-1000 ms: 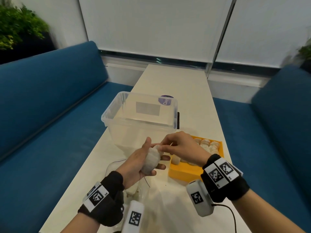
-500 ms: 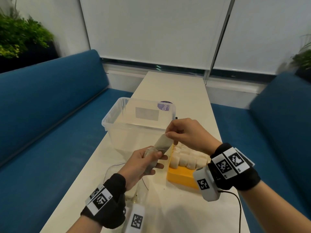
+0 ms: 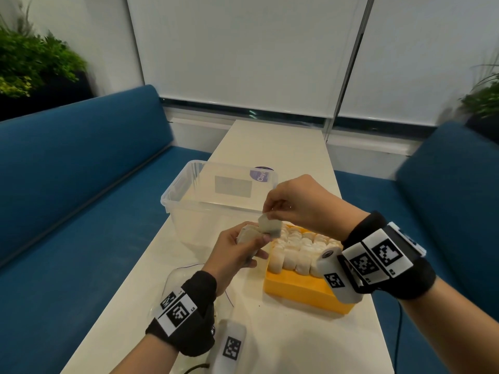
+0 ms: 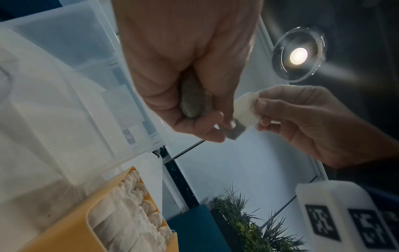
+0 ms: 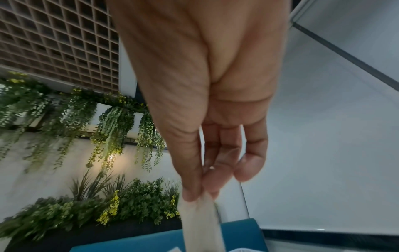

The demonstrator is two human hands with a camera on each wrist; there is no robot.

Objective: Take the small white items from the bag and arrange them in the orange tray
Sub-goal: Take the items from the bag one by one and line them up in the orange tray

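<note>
The left hand [image 3: 237, 252] curls round a small bundle of white items [image 3: 249, 233], and the right hand [image 3: 299, 203], at about 1 o'clock from it, pinches one white item [image 3: 270, 225] between thumb and fingertips, lifted just clear of the bundle but touching the left fingers. Both hands hang above the worktop [image 3: 283, 333], between the clear plastic bin [image 3: 216, 190] at 11 o'clock and the orange tray [image 3: 302, 292] at 4 o'clock, which is packed with rows of white items.

The right wristband hides the tray's right corner. A clear bag [image 3: 189, 273] lies under the left wrist, mostly hidden and hard to make out.

The left wrist view shows the pinched item [image 4: 245, 109] edge-on between the two hands [image 4: 194, 68] [image 4: 313, 122]; the right wrist view shows only the pinching fingertips [image 5: 192, 192] and a blurred strip of the item [image 5: 200, 221], not the bundle or tray.
</note>
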